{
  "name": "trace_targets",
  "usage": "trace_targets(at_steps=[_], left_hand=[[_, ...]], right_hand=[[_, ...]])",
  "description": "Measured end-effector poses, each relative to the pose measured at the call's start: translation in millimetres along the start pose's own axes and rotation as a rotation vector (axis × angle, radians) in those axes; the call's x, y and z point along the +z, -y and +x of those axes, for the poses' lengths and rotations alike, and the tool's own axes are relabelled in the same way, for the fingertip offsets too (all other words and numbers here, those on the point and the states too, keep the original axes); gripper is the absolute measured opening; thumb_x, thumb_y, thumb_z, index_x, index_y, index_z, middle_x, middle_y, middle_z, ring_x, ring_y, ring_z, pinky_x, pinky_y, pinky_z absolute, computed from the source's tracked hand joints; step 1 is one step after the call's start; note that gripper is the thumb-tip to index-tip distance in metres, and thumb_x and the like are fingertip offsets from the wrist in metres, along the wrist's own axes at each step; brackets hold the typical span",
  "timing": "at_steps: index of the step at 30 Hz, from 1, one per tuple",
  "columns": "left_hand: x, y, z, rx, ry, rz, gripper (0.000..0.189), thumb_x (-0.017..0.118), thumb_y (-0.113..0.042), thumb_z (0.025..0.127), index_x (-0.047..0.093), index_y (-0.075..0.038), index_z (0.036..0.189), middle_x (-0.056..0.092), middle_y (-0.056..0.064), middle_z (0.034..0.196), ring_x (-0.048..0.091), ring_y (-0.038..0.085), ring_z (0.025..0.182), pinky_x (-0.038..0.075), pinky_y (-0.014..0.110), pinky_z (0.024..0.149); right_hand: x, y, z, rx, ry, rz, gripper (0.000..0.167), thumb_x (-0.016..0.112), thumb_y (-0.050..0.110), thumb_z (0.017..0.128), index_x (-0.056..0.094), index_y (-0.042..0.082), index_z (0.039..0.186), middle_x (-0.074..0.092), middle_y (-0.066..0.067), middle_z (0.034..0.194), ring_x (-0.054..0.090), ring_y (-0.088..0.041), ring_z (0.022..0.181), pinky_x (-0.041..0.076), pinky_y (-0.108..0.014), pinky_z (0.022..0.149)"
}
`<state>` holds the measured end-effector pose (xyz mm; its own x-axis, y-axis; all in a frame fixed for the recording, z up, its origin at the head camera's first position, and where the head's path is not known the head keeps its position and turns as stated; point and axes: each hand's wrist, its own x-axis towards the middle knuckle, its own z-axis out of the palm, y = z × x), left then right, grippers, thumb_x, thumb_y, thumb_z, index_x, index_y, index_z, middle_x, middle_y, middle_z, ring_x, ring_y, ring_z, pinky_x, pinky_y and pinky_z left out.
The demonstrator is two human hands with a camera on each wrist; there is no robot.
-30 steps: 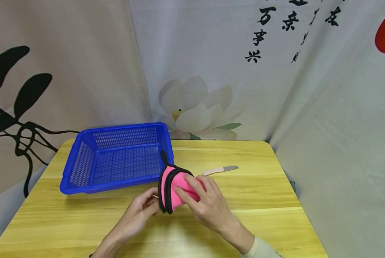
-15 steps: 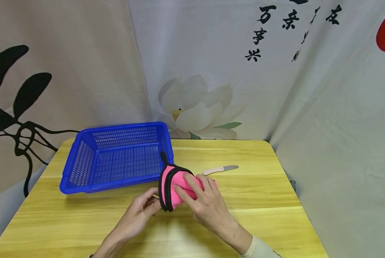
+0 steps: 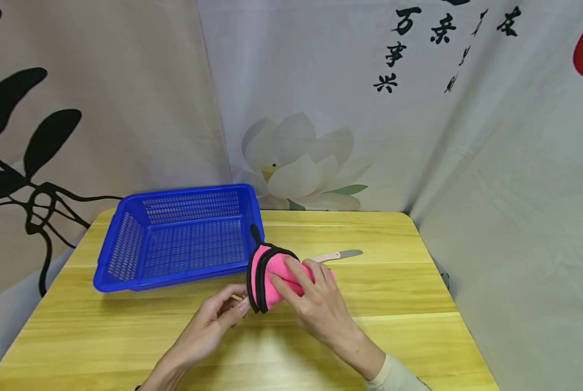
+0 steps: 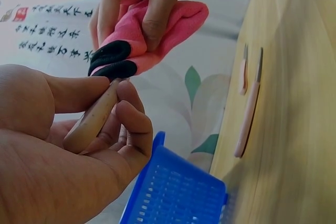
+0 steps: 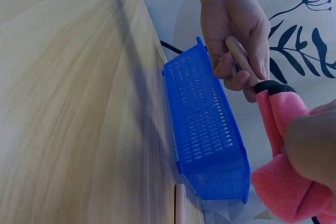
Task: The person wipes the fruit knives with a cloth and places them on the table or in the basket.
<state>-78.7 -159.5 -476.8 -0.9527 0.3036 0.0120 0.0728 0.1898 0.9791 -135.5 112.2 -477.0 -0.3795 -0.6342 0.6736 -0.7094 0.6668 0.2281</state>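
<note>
My left hand (image 3: 212, 317) pinches the pale handle of a knife (image 4: 94, 116) between thumb and fingers, as the left wrist view shows. The knife's blade end is hidden at the black edge of a folded pink cloth (image 3: 274, 277) with black trim and a hanging loop. My right hand (image 3: 318, 304) grips that cloth from above, fingers spread over its folds. In the right wrist view the handle runs up to the cloth's black edge, and a pink bunch of cloth hangs below the right hand.
A blue plastic basket (image 3: 174, 285) stands at the back left of the wooden table (image 3: 394, 336). A small knife (image 3: 337, 255) with a pale handle lies behind the right hand. In the left wrist view another small knife (image 4: 243, 74) lies beside it. Printed curtains hang behind.
The cloth and right hand have shifted slightly right and away from me. The cloth's edge has drawn back a little from the left fingers; the left hand stays nearly in place.
</note>
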Motion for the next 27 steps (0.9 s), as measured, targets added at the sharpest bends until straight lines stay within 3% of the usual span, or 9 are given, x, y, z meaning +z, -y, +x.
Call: trace_targets(at_steps=[10,19,27], left_hand=[[-3.9,0.8,-1.2,0.02,0.021,-0.017,0.028,0.057,-0.011,0.117,0.066,-0.002,0.143,0.069,0.008,0.11,0.066,0.006,0.096,0.058,0.026,0.081],[-3.9,4.2,-2.2,0.04,0.033,-0.022,0.029,0.056,-0.009,0.117,0.065,-0.003,0.144,0.067,0.009,0.106,0.067,0.006,0.094,0.057,0.026,0.079],[-4.1,5.4,-2.6,0.016,0.043,-0.028,0.03,0.056,-0.01,0.117,0.065,-0.003,0.145,0.066,0.008,0.106,0.065,0.006,0.093,0.056,0.026,0.077]], right_hand=[[3,-5,-0.2,0.007,-0.007,0.003,0.063,0.055,-0.002,0.086,0.077,0.024,0.139,0.067,-0.014,0.148,0.063,-0.037,0.11,0.058,-0.044,0.085],[4,-9,-3.6,0.03,0.017,0.006,0.065,0.077,0.0,0.08,0.078,0.024,0.14,0.066,-0.014,0.149,0.062,-0.036,0.112,0.058,-0.043,0.085],[6,-15,-5.5,0.054,0.009,0.015,0.053,0.066,0.007,0.092,0.078,0.024,0.141,0.066,-0.016,0.15,0.062,-0.036,0.111,0.056,-0.042,0.085]])
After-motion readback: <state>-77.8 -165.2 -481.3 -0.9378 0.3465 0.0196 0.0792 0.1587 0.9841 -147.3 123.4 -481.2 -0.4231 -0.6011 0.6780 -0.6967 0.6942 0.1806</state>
